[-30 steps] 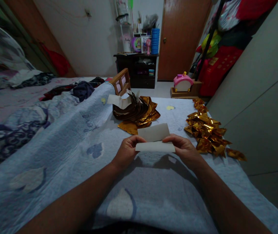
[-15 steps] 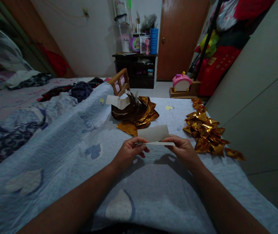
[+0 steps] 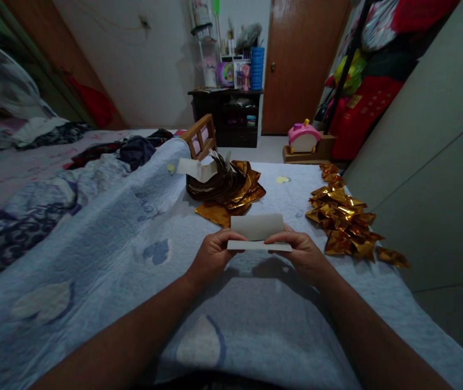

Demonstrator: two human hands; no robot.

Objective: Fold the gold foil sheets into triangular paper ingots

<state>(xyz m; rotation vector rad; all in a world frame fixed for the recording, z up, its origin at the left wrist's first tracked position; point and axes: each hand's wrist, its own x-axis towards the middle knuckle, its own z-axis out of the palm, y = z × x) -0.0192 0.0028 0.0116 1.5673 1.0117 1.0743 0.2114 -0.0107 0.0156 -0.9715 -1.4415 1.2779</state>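
Note:
Between my two hands is a sheet of paper (image 3: 257, 226), pale on the side that faces me and bent lengthwise into a far flap and a narrow near flap. My left hand (image 3: 215, 251) grips its left end, thumb at the fold. The right end is pinched by my right hand (image 3: 301, 250), with the thumb along the crease. Just beyond the paper lies a fanned stack of gold foil sheets (image 3: 227, 187), a pale strip sticking out at its left. To the right sits a pile of folded gold foil pieces (image 3: 343, 219).
A light blue quilt with heart shapes (image 3: 105, 303) covers the bed under my hands. Rumpled clothes (image 3: 134, 151) lie at the left. Beyond the bed are a wooden rail (image 3: 202, 135), a dark cabinet (image 3: 225, 119) and a pink toy (image 3: 303, 136). A pale cabinet side (image 3: 435, 179) borders the right.
The near flap has tipped up toward me and shows more of its pale face. My fingers have shifted along the fold, and both hands stay on the paper.

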